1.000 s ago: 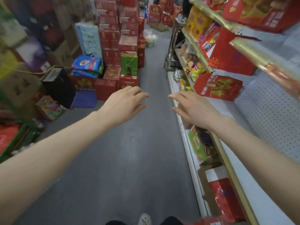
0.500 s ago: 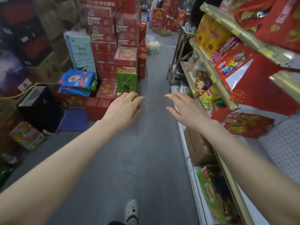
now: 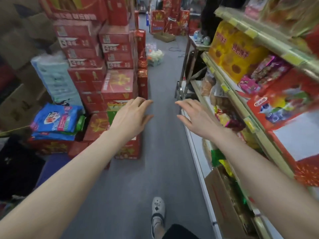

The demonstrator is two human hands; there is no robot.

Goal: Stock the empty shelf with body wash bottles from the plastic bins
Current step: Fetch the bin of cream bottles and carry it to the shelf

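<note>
Shelf (image 3: 236, 104) seemingly nearer, left hand (image 3: 131, 118) open

The red cartons (image 3: 117, 83) are printed cardboard with a slight sheen. Just left of the cartons, the blue packs (image 3: 57, 118) are glossy plastic film, and the pale pack (image 3: 57, 78) is wrapped in soft, faintly shiny plastic. Further left of the cartons, the brown boxes (image 3: 20, 40) are plain matt cardboard. The floor (image 3: 162, 152) right of the cartons is grey, matt and finely textured. Across it from the cartons, the shelf rails (image 3: 241, 104) look like gold-toned metal with a dull shine, and the yellow bags (image 3: 231, 49) are glossy plastic. The white shoe (image 3: 158, 209) looks smooth and rubbery. The skin of the left hand (image 3: 131, 116) and right hand (image 3: 198, 118) is smooth and matt
</note>
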